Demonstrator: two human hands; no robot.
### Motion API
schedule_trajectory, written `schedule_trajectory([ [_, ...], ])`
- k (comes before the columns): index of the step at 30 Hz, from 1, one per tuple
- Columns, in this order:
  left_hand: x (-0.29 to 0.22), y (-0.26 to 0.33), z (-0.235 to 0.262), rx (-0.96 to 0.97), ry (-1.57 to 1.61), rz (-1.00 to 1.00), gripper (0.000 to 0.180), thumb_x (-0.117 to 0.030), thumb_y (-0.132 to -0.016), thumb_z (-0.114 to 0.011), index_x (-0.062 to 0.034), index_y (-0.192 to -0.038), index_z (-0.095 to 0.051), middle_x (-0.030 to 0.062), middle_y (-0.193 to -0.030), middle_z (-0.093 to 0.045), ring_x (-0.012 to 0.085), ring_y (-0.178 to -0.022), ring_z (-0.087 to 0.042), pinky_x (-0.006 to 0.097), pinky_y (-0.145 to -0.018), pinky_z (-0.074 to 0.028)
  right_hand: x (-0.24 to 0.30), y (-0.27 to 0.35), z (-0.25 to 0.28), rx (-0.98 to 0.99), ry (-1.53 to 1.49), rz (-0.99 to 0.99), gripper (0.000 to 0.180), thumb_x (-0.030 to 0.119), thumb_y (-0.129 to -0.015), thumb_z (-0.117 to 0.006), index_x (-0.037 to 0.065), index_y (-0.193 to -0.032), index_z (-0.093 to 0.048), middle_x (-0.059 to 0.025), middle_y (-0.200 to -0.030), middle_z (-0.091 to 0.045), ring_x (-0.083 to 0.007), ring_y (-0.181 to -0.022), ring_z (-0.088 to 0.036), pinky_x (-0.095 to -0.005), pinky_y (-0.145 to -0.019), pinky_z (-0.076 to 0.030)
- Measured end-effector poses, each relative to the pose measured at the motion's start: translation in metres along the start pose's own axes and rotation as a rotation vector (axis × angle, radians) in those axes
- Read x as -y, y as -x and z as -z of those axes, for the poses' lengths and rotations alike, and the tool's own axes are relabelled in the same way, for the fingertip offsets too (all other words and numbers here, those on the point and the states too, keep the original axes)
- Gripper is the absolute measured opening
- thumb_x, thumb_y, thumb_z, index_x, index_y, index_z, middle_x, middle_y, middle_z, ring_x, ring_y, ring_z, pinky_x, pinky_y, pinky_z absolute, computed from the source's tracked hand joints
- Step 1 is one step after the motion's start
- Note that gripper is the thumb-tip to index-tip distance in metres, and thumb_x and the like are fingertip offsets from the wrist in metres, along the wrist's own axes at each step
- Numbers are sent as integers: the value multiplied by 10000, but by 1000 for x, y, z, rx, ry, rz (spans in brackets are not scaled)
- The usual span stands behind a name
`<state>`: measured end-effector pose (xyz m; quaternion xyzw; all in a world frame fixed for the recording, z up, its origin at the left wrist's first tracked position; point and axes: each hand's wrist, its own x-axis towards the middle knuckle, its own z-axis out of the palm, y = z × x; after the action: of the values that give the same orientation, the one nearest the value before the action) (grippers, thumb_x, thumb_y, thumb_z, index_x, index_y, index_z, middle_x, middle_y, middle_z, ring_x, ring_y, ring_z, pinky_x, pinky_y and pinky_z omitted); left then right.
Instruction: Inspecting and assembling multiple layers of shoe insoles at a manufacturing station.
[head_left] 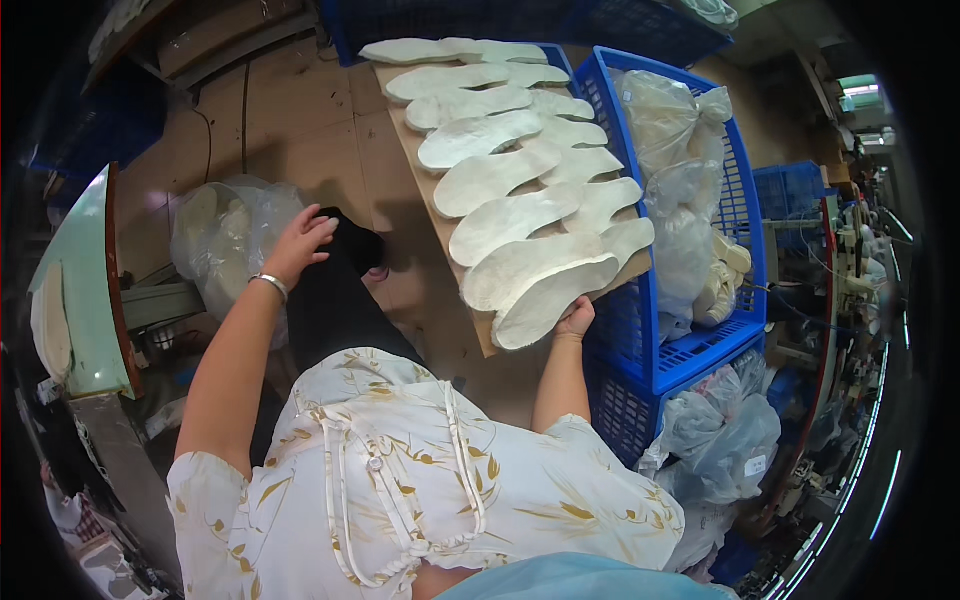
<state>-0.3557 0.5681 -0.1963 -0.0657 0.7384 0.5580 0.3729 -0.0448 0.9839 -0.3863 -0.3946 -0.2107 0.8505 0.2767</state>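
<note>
White shoe insoles lie in two overlapping rows on a brown board. My right hand is closed at the edge of the nearest insole, whose near end reaches past the board's rim. Some of those fingers are hidden under or behind the insole. On the left, my left hand is held out with fingers apart and nothing in it. It is nearest to a clear plastic bag with pale pieces inside, by my dark-trousered leg.
A blue plastic crate right of the board holds clear bags and pale shoes. Below it, another crate stands by more bags. At left, a green-topped table carries a white insole.
</note>
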Motion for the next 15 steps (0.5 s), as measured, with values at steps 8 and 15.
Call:
schedule_trajectory([
  [8, 24, -53, -97, 63, 164, 358, 833, -191, -903, -535, -55, -1476, 55, 180, -1452, -262, 304, -1211, -463, 402, -831, -512, -42, 57, 47, -96, -39, -229, 418, 69, -715, -450, -46, -1102, -556, -161, -1128, -612, -336, -1077, -571, -455, -982, -437],
  [15, 55, -90, -93, 39, 204, 372, 863, -104, -827, -604, -64, -1485, -48, 118, -1042, -598, 170, -837, -609, 294, -657, -515, -57, 64, 59, -65, -48, -453, 451, -2, -702, -481, -44, -1149, -530, -136, -1159, -596, -318, -1096, -553, -444, -1011, -408],
])
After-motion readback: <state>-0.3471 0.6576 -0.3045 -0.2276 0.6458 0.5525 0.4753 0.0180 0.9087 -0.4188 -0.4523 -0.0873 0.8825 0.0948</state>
